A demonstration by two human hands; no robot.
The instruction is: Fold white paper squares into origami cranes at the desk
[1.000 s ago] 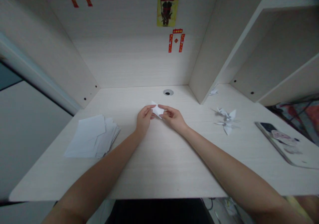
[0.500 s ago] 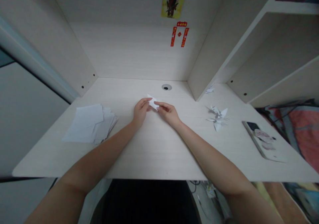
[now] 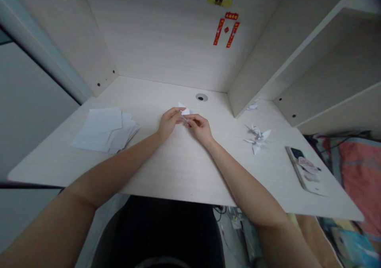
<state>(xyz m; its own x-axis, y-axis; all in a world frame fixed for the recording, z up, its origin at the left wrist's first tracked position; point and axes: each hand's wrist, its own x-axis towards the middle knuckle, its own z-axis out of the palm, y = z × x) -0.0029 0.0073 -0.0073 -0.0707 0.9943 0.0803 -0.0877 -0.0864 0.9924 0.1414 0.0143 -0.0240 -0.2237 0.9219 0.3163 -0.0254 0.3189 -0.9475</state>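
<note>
Since the bench (image 3: 178, 172) is walled in by a pale shelf unit (image 3: 300, 53), the free working space lies directly in front of the forearms, while a patterned cloth (image 3: 357, 172) lies off past the right hand, beyond the bench edge. A slightly fanned stack of white paper sheets (image 3: 104, 131) sits to the left of the left hand (image 3: 169, 123), probably kept there as a supply within easy reach. To the right of the right hand (image 3: 200, 128), a small cluster of paper cranes (image 3: 258, 139) stands apart, seemingly moved aside to leave room between the hands. Farther right, a phone (image 3: 303, 170) lies flat, well away from the hands.

Both hands are drawn narrowly together near the middle of the bench, holding a folded white paper (image 3: 185, 112) between them. Its pointed end shows just above the left hand's fingers, and the rest is largely hidden. Gripped from both sides, it appears held steady for close finger work. Its exact fold cannot be made out.
</note>
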